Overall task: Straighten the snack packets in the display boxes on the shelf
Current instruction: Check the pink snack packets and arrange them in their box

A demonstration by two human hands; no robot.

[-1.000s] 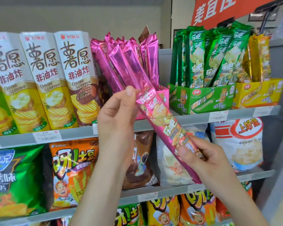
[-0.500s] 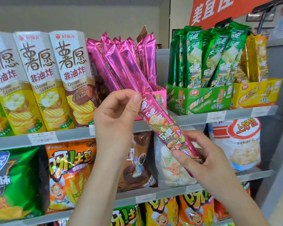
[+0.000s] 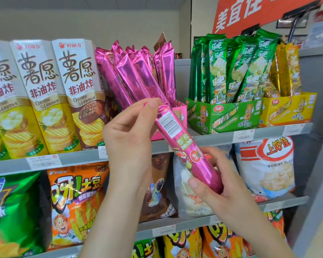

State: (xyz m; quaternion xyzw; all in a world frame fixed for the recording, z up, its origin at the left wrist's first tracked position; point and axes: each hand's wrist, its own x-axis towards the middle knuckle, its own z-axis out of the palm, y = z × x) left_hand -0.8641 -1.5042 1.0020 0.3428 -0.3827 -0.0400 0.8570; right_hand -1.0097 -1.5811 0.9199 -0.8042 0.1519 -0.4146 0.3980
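I hold one packet [image 3: 185,151] slantwise before the shelf [image 3: 78,159], my left hand [image 3: 127,138] at its upper end, my right hand [image 3: 218,185] at its lower end. Behind it on the shelf stands a box [image 3: 181,112] of leaning packets [image 3: 138,77], with cartons [image 3: 45,94] to its left and two more filled boxes [image 3: 224,116] to its right. Bags [image 3: 76,202] stand on the lower shelf [image 3: 283,202].

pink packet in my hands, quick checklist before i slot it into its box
1. Left hand pinches the upper end of the pink packet: ok.
2. Right hand grips its lower end: ok.
3. Packet inside the pink display box: not ok, held in front of the shelf.
4. Other pink packets upright: not ok, they lean left.
5. Free gap in the box: cannot tell, hands hide it.
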